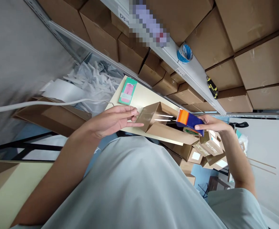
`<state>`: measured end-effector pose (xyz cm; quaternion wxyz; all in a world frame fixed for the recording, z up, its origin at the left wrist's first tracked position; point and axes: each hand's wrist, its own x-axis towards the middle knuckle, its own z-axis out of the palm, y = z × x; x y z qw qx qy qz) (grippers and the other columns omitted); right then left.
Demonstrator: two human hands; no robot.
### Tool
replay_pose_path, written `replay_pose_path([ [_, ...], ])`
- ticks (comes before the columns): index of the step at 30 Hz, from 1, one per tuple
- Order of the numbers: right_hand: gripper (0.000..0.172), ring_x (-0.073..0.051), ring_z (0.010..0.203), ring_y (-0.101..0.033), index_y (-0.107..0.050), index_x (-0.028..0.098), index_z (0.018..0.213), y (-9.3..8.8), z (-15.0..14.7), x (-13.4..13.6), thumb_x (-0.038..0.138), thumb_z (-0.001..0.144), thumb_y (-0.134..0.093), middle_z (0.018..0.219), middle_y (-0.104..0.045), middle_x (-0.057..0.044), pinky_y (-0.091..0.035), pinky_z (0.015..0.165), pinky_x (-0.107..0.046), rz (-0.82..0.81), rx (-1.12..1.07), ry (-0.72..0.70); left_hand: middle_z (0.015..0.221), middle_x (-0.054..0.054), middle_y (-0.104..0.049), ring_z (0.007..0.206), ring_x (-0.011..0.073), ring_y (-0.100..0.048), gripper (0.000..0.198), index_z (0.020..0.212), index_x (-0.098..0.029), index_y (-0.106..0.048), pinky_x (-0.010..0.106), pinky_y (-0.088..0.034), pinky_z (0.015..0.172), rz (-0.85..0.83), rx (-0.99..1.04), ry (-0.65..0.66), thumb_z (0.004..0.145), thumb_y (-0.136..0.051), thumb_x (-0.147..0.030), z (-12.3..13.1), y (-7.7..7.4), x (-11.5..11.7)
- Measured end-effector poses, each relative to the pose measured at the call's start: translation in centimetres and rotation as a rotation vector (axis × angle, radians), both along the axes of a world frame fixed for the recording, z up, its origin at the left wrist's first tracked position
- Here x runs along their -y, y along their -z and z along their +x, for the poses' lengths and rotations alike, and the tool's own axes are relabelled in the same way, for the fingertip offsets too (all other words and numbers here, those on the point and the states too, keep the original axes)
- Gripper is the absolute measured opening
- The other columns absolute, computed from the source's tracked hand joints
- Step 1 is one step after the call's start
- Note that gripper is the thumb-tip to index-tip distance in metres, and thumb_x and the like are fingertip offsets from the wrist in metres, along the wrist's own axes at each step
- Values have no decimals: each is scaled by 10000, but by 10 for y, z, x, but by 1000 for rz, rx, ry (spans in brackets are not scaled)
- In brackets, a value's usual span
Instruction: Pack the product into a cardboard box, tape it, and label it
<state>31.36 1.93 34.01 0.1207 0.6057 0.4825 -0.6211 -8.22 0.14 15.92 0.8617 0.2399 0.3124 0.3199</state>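
The view is tilted steeply. A small brown cardboard box (158,122) lies on a pale table (144,95), with shiny clear tape across its top. My left hand (115,119) rests against the box's left end, fingers stretched out and flat. My right hand (209,123) grips a blue and orange tape dispenser (189,120) at the box's right end, touching the box top.
A green and pink packet (127,91) lies on the table behind the box. Shelves hold several brown cartons (256,66), a tape roll (184,53) and a yellow-black tool (212,86). More small taped boxes (208,148) are piled at the right; crumpled white paper (94,79) lies left.
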Motion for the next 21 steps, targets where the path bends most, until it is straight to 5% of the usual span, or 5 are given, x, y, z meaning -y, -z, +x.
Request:
replay_pose_path([
  [4, 644, -170, 711, -703, -791, 168, 1007, -24, 4, -9, 745, 767, -949, 873, -787, -42, -644, 684, -299, 89, 27, 43, 818, -5, -515, 720, 111, -521, 332, 809, -172, -669, 720, -659, 1065, -101, 87, -12, 855, -939, -360, 9, -6, 3],
  [7, 639, -184, 734, -721, -811, 177, 987, -26, 7, -14, 755, 756, -953, 885, -806, -53, -653, 701, -307, 88, 64, 42, 841, -9, -543, 733, 109, -543, 286, 839, -174, -657, 735, -645, 1077, -228, 162, -47, 878, -917, -287, 21, -2, 7],
  [21, 625, -154, 687, -696, -790, 166, 953, 26, 9, -13, 749, 779, -935, 832, -789, -27, -607, 643, -261, -26, -31, 7, 868, 19, -692, 833, 166, -676, 271, 848, -178, -670, 773, -572, 1148, -313, 227, -163, 872, -932, -246, 35, 43, 1],
])
